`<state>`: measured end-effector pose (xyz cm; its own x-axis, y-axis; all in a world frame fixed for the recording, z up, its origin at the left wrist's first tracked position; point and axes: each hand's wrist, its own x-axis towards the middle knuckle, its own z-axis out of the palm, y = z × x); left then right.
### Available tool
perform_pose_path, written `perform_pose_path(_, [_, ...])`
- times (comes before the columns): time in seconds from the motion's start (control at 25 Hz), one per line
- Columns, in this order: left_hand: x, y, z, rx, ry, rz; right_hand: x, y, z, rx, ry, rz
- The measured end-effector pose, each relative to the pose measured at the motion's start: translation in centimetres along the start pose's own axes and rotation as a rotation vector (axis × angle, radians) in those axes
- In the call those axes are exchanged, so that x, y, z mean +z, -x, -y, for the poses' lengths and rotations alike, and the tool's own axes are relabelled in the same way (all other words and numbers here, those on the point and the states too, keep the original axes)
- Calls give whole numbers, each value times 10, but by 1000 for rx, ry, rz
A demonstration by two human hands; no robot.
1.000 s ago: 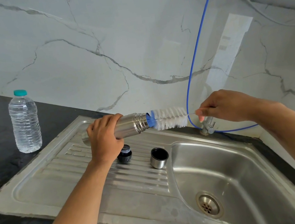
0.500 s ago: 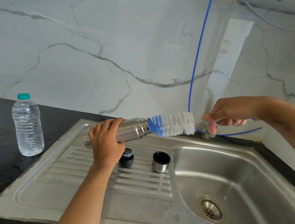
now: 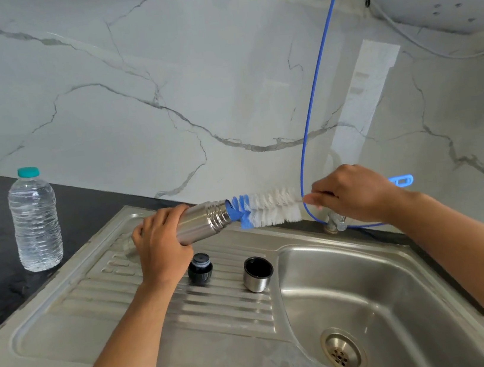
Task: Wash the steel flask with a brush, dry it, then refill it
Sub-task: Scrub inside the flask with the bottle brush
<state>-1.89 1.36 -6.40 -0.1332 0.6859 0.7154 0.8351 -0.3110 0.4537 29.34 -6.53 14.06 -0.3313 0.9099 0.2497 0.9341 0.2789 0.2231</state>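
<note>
Steel flask point(image 3: 205, 222) gripped sideways in left hand point(image 3: 162, 244); brush point(image 3: 264, 208) tip at mouth.

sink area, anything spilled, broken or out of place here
Nothing stands out. The steel flask, gripped sideways by the left hand, takes the blue and white bottle brush from the right hand; its black stopper and steel cup lid stand on the drainboard.

A single head-worn wide-angle view was given, aimed forward and down at close range over the sink point(image 3: 322, 253), the marble wall point(image 3: 156, 71) filling the upper half.
</note>
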Motion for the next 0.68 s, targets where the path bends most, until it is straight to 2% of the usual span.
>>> perform_pose_path(0.08, [1, 0, 1, 40, -16, -9, -6, -3, -12, 78, -258, 218])
perform_pose_path(0.2, [2, -2, 0, 72, -31, -16, 1, -1, -31, 303, -716, 610])
perform_pose_path(0.28, [3, -2, -1, 74, -41, -8, 11, 3, -36, 405, -895, 714])
perform_pose_path(0.32, [4, -1, -1, 63, -45, 0, 17, 1, -38, 395, -865, 686])
perform_pose_path(0.36, [5, 0, -2, 42, -45, 11, 20, 1, -37, 330, -746, 585])
perform_pose_path(0.48, [6, -1, -1, -55, 1, 9, 26, -4, -29, 64, -142, 23])
perform_pose_path(0.56, [6, -1, -1, -88, 18, 12, 22, -6, -20, -70, 129, -223])
perform_pose_path(0.6, [6, -1, 0, -83, 15, 17, 19, -7, -18, -84, 153, -224])
perform_pose_path(0.68, [6, 0, 2, -40, 4, 27, 9, -7, -20, -2, -19, -44])
